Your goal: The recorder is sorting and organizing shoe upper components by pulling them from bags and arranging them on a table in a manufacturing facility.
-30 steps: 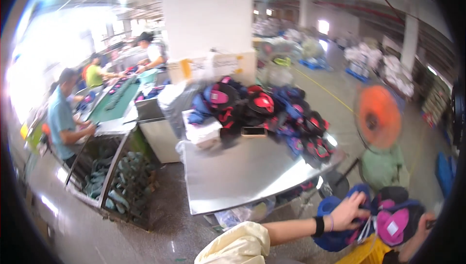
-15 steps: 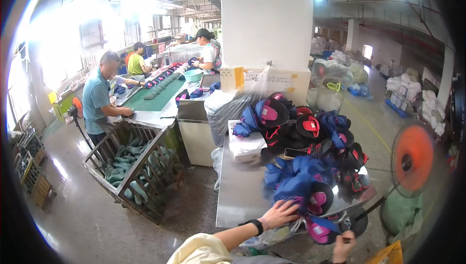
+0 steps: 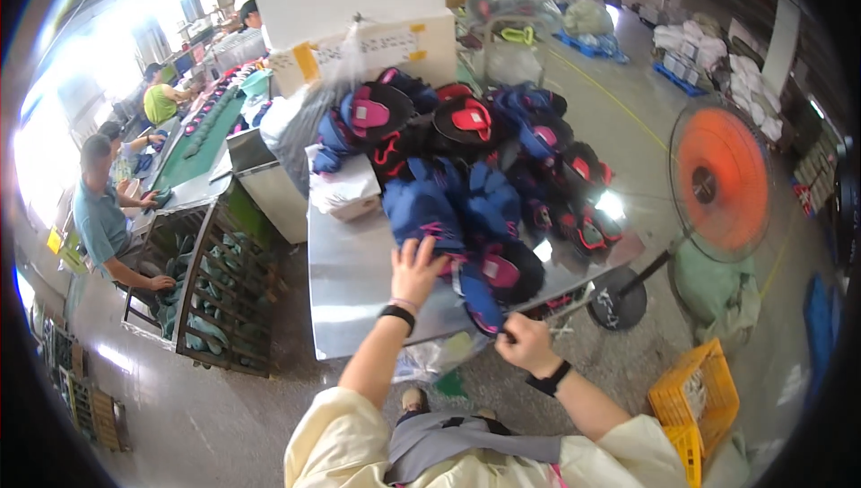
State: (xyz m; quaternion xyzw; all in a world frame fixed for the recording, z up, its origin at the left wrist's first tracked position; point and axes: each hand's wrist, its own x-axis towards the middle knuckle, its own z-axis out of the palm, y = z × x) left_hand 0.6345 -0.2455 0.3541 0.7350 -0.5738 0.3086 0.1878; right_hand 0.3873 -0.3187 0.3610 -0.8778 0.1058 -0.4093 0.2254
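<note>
Navy-blue fabric shoes with pink trim [image 3: 417, 214] lie mid-frame, loosely heaped near the shiny metal tabletop's [image 3: 359, 309] edge — a hard tug could spill some. Left hand [image 3: 415, 276], fingers spread, touches the nearest; right hand [image 3: 529, 345], lower centre, curls round a small dark object [image 3: 508, 338] — beside the lowest shoe's tip.

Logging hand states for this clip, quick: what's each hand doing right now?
Left hand: open, spread against the near end of a blue shoe.
Right hand: closed at the tip of a narrow blue piece; grip contents unclear.
</note>
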